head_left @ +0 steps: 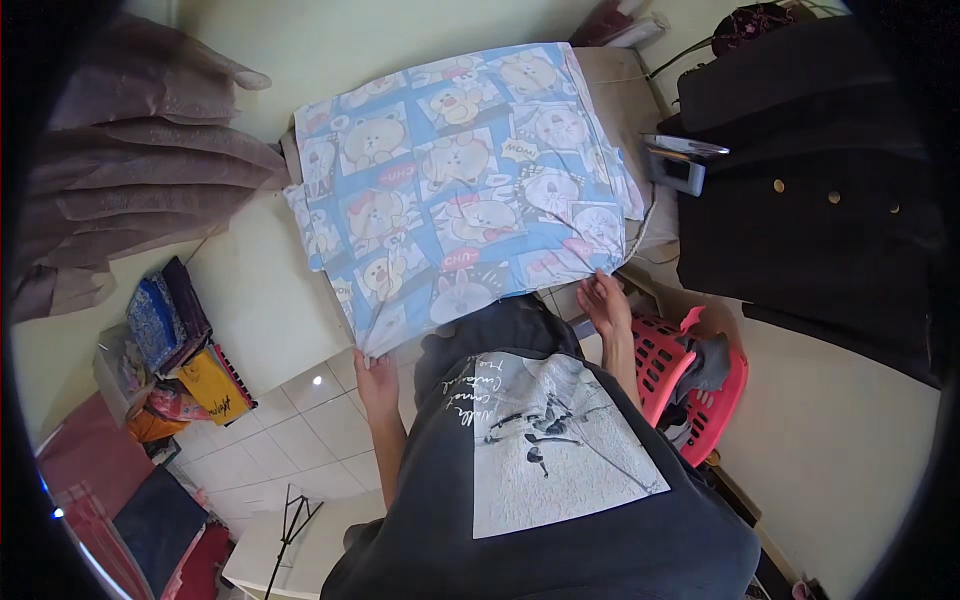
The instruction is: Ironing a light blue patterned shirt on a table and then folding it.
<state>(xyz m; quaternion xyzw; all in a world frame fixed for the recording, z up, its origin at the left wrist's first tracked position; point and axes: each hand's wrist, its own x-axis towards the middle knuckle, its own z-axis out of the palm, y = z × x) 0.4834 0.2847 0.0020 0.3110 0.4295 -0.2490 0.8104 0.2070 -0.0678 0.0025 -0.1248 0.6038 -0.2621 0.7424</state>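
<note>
Head view: bags (170, 350) piled on floor at left. Left hand (375, 375) pinches near left corner of cartoon-print blue cloth (460, 190) spread flat on table (250, 290); right hand (605, 300) grips near right corner. Red basket (700, 395) beside right arm, dark jacket (810, 190) far right.

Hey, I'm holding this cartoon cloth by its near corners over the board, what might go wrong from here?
The cartoon-print cloth overhangs the padded board on the left; it may slide off if the left hand lets go. The right hand works close to a cord that could snag. The small device beside the cloth might get knocked.
</note>
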